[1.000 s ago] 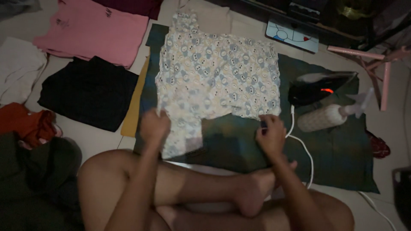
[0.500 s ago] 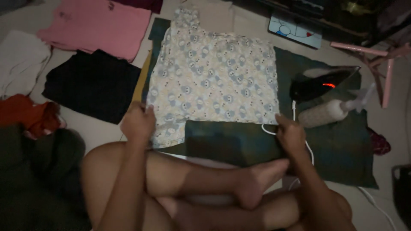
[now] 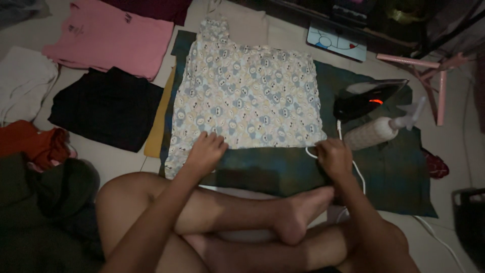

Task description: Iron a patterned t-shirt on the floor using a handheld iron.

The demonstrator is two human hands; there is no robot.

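Since the moment before, both hands have slid along the near hem of the patterned garment (image 3: 247, 96), which now lies flatter and squarer, its lower left corner no longer bunched up. That garment, pale with a small repeated print, is spread face-up over a dark green blanket (image 3: 394, 172) laid on the floor, its neck end pointing away from the person and its near hem running straight across in front of the crossed legs. Left of the blanket lie a black folded garment (image 3: 106, 108), a pink top (image 3: 111, 38) beyond it, a white cloth (image 3: 22, 83) at the far left and an orange cloth (image 3: 30, 144) nearer the person. On the blanket to the right of the patterned garment stands a dark iron (image 3: 369, 98) with a small red light, and just in front of it lies a pale spray bottle (image 3: 376, 132); a white cord (image 3: 353, 167) runs from the iron past the right wrist. The left hand (image 3: 206, 151) rests palm down on the hem near the lower left corner, fingers close together and curled onto the cloth. The right hand (image 3: 333, 156) sits at the lower right corner, fingers bent and pinching the hem's edge.
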